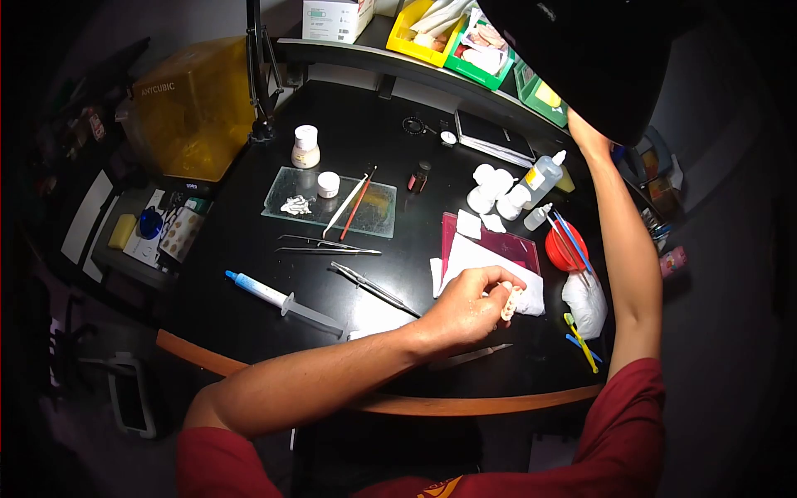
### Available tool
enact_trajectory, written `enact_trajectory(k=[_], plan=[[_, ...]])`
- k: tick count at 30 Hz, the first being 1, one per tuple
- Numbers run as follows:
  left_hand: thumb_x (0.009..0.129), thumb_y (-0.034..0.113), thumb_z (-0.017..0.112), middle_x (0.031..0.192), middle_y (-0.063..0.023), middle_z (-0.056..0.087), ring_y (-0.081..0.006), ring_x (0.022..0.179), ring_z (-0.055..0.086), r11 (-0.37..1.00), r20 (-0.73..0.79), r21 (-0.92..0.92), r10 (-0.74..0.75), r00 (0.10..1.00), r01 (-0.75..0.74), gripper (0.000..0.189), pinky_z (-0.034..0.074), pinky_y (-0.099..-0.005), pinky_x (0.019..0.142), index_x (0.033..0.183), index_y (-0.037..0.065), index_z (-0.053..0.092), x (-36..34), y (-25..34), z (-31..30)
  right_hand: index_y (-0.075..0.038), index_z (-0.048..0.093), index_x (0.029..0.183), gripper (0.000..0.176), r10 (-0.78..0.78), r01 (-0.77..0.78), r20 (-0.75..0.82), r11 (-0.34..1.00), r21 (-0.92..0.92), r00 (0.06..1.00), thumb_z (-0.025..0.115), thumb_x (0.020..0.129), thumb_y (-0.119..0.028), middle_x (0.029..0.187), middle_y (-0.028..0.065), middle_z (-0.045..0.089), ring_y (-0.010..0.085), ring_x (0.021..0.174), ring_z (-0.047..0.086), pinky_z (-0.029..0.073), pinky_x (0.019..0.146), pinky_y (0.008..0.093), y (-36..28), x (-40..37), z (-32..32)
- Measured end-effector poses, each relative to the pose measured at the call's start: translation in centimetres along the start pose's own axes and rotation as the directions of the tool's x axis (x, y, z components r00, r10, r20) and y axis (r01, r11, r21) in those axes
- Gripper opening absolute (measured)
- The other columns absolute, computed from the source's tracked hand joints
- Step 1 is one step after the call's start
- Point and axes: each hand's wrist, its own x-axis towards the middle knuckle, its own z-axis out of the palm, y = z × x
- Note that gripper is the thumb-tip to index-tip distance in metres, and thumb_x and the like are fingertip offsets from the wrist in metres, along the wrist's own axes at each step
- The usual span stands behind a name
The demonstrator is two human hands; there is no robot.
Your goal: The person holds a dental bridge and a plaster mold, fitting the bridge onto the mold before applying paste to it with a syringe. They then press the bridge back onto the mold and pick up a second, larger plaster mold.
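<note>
Red sleeve (631,423): lower right; arm runs up, right hand hidden behind dark shade (598,58), grip cannot be told.
Left hand (469,309): centre, fingers pinching tooth piece (509,304).
Tooth piece: over tissue (477,253).
Syringe (282,300): left of hand.
Glass slab (332,195): farther, upper centre-left.

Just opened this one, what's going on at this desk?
A person sits at a black desk. Their left hand pinches a small whitish toothed piece over a white tissue. The right arm reaches up, its hand hidden behind a dark shape overhead. Tweezers, a syringe and a glass slab lie untouched nearby.
</note>
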Motion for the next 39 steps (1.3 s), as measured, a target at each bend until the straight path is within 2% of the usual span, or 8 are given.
enact_trajectory(k=[4,9,12,15,18,23,33,39], plan=[[0.106,0.012,0.045,0.088,-0.0050,0.064,-0.0086,0.074,0.060,0.999,-0.059,-0.008,0.046,0.997,-0.046,0.027,0.051,-0.0233,0.067,0.122,-0.003,0.061,0.4,0.0,-0.1,0.004,0.069,0.103,0.017,0.101,-0.143,0.112,0.860,0.489,0.989,0.069,0.086,0.004,0.094,0.0122,0.070,0.0190,0.086,0.067,0.053,0.077,0.0282,-8.4,-5.4,-6.4],[0.105,0.012,0.050,0.093,-0.0084,0.067,-0.0111,0.079,0.064,0.997,-0.140,-0.018,0.073,0.987,-0.076,0.023,0.054,-0.0247,0.071,0.120,-0.002,0.061,0.6,-0.4,-0.4,0.004,0.069,0.094,0.015,-0.113,-0.013,0.316,0.928,0.373,0.942,0.066,0.080,0.009,0.089,0.0135,0.068,0.0206,0.080,0.067,0.053,0.073,0.0300,-17.3,-15.3,-13.1],[0.105,0.010,0.049,0.100,-0.0113,0.067,-0.0126,0.084,0.066,0.995,-0.169,-0.037,0.084,0.982,-0.092,0.022,0.056,-0.0258,0.075,0.121,-0.003,0.057,0.8,-0.5,-0.6,0.004,0.070,0.102,0.018,0.026,-0.236,0.450,0.878,0.417,0.893,0.066,0.085,0.002,0.091,0.0158,0.067,0.0234,0.081,0.067,0.053,0.074,0.0323,-19.7,-19.5,-14.1],[0.105,0.009,0.049,0.107,-0.0131,0.066,-0.0151,0.089,0.067,0.991,-0.204,-0.064,0.098,0.974,-0.113,0.022,0.058,-0.0274,0.081,0.122,-0.004,0.054,0.8,-0.1,-0.8,0.005,0.064,0.121,0.034,0.196,-0.577,0.625,0.651,0.494,0.756,0.068,0.091,-0.010,0.104,0.0156,0.065,0.0208,0.092,0.068,0.058,0.077,0.0296,-21.0,-20.9,-14.4],[0.105,0.010,0.050,0.106,-0.0120,0.065,-0.0152,0.092,0.068,0.989,-0.233,-0.061,0.117,0.965,-0.135,0.022,0.058,-0.0280,0.084,0.121,-0.004,0.053,0.5,0.2,-0.7,0.005,0.060,0.126,0.038,0.145,-0.497,0.561,0.672,0.549,0.815,0.070,0.091,-0.009,0.107,0.0143,0.064,0.0186,0.095,0.068,0.061,0.076,0.0295,-21.6,-21.7,-13.8],[0.103,0.011,0.056,0.105,-0.0091,0.065,-0.0123,0.098,0.065,0.986,-0.226,0.062,0.165,0.960,-0.155,0.020,0.056,-0.0285,0.087,0.119,-0.001,0.054,0.0,0.5,0.0,0.004,0.060,0.120,0.024,0.319,-0.733,0.661,0.344,0.587,0.679,0.061,0.096,0.001,0.109,0.0103,0.062,0.0161,0.096,0.067,0.061,0.074,0.0272,-21.6,-23.1,-13.4],[0.099,0.008,0.063,0.104,-0.0049,0.064,-0.0091,0.096,0.060,0.944,-0.136,0.323,0.112,0.984,-0.063,0.019,0.053,-0.0263,0.083,0.115,0.001,0.057,0.3,0.4,-0.9,0.003,0.061,0.117,0.022,0.335,-0.886,0.859,-0.120,0.448,0.388,0.057,0.097,-0.006,0.093,0.0071,0.062,0.0092,0.074,0.058,0.051,0.063,0.0243,-19.5,-22.9,-14.8],[0.099,0.005,0.062,0.104,-0.0068,0.066,-0.0100,0.095,0.062,0.919,-0.062,0.392,0.077,0.995,-0.047,0.019,0.053,-0.0260,0.083,0.116,-0.002,0.060,0.2,1.4,-0.3,0.002,0.061,0.114,0.023,0.311,-0.903,0.897,-0.191,0.384,0.316,0.056,0.096,-0.011,0.082,0.0033,0.060,0.0070,0.067,0.052,0.044,0.057,0.0225,-19.4,-22.7,-15.4]])
